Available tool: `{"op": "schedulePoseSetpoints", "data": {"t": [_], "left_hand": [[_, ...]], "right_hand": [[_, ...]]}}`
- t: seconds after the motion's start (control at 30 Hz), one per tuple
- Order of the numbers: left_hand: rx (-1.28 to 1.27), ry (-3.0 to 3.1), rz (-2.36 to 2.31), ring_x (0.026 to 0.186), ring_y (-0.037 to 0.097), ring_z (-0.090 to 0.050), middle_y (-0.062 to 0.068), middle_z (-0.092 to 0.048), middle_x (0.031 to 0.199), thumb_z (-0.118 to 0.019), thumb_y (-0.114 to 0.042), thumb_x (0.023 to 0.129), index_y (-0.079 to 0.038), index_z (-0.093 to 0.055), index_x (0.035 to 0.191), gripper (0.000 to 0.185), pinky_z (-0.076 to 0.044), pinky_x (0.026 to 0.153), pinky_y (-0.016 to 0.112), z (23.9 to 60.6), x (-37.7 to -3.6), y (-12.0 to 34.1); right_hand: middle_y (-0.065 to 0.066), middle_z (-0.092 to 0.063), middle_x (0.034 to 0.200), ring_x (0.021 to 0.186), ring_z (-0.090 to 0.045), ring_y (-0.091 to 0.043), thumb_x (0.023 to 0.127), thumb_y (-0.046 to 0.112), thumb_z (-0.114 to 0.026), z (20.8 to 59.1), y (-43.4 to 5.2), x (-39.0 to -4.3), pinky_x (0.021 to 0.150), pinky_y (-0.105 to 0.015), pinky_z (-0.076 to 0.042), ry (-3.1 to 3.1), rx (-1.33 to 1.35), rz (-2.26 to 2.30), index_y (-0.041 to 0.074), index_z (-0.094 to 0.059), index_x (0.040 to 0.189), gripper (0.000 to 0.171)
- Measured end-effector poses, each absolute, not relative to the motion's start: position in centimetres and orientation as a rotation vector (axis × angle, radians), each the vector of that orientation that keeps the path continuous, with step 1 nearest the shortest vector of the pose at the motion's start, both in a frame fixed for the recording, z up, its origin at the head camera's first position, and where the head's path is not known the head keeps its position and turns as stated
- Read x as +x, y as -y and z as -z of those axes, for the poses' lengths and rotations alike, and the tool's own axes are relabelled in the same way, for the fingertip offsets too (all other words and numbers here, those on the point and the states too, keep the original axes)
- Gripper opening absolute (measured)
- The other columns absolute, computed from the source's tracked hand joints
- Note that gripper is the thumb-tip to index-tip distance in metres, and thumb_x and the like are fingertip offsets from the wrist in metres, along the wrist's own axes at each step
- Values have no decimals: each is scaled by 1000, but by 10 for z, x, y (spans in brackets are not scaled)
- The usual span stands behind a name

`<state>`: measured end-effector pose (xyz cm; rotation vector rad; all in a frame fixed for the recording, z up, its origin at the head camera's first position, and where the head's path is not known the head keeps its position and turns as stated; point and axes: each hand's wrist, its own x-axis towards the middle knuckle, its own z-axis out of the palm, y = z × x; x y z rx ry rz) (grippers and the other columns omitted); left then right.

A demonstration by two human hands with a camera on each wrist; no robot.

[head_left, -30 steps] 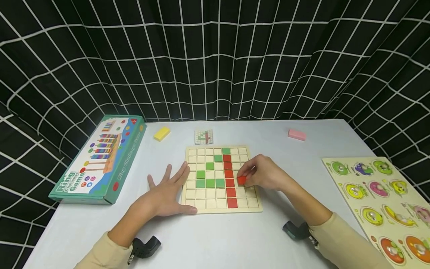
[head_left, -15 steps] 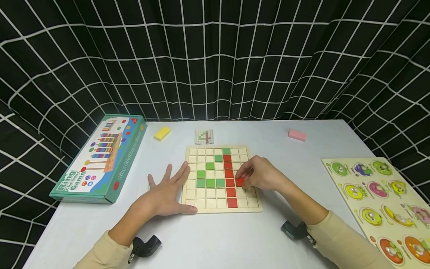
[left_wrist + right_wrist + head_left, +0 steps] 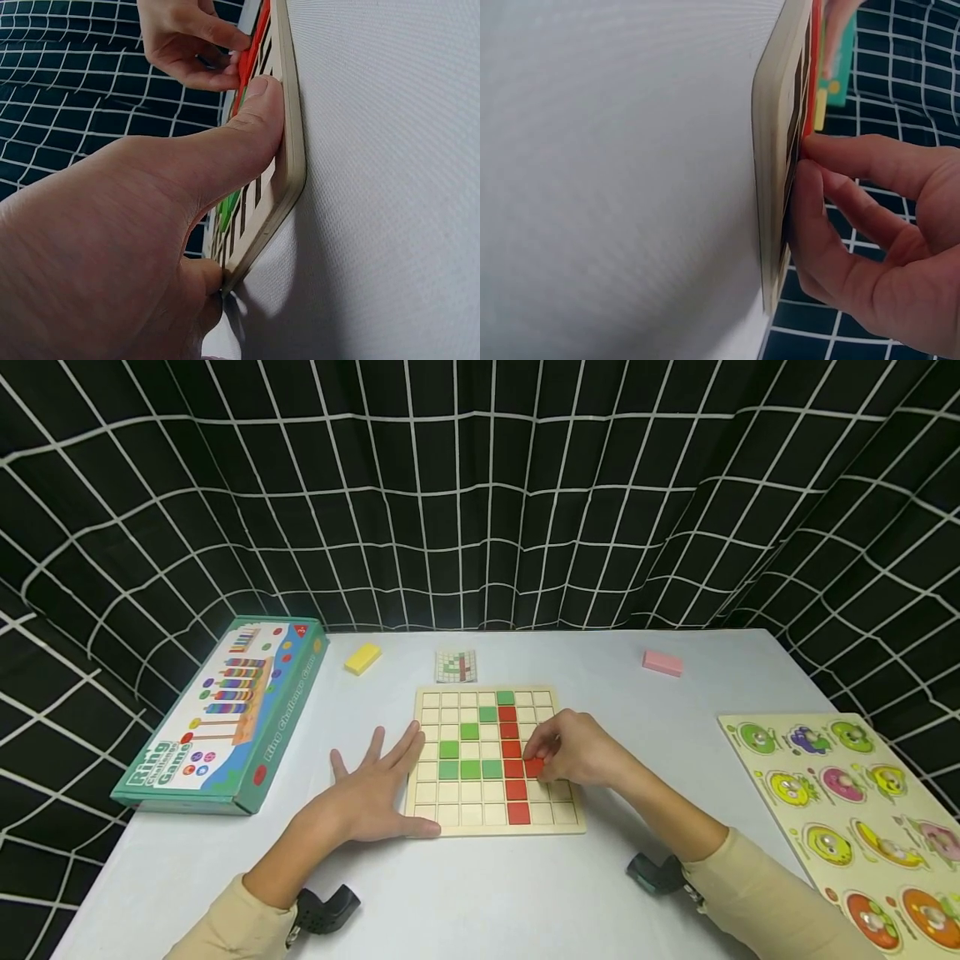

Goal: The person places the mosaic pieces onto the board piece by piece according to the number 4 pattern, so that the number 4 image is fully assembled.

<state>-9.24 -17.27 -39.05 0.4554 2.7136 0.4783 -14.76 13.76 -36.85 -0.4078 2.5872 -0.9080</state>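
A pale wooden grid board [image 3: 459,815] lies on the white table, holding a slanting line and short row of green tiles [image 3: 470,769] and a column of red tiles [image 3: 516,790]. My left hand [image 3: 367,797] rests at the board's left side with fingers spread; in the left wrist view its thumb [image 3: 259,112] lies over the board's near edge. Thumb and fingers of my right hand [image 3: 581,750] pinch a red square tile [image 3: 533,767] at the cell just right of the red column. In the right wrist view my fingertips are right at the board's surface and that tile is mostly hidden.
Behind the board lies a small pattern card [image 3: 455,666]. A yellow block [image 3: 363,658] and a pink block [image 3: 663,662] sit farther back. On the left is a green game box [image 3: 225,710], on the right a fruit puzzle board [image 3: 832,810]. A black gridded curtain [image 3: 480,510] surrounds the table.
My right hand has moved slightly left with the red tile, bringing it down beside the red column. My left hand stays in place on the board.
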Motion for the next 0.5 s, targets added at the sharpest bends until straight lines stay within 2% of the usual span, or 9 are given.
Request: {"op": "schedulePoseSetpoints", "data": {"t": [0.23, 0.5], "left_hand": [[463, -2700, -475, 161, 47, -2, 1, -4, 177, -75, -75, 78, -15, -15, 169, 124, 1, 102, 93, 389, -92, 174], [452, -2725, -496, 161, 46, -7, 6, -9, 177, -66, -67, 91, -14, -24, 167, 102, -2, 105, 92, 386, -95, 176]], "right_hand": [[1, -68, 76, 75, -60, -14, 69, -6, -87, 369, -137, -148, 71, -27, -52, -2586, -418, 889, 11, -80, 87, 27], [-1, -72, 83, 78, -63, -15, 75, -5, -81, 364, -142, -147, 72, -30, -53, -2555, -438, 903, 11, -80, 97, 27]]}}
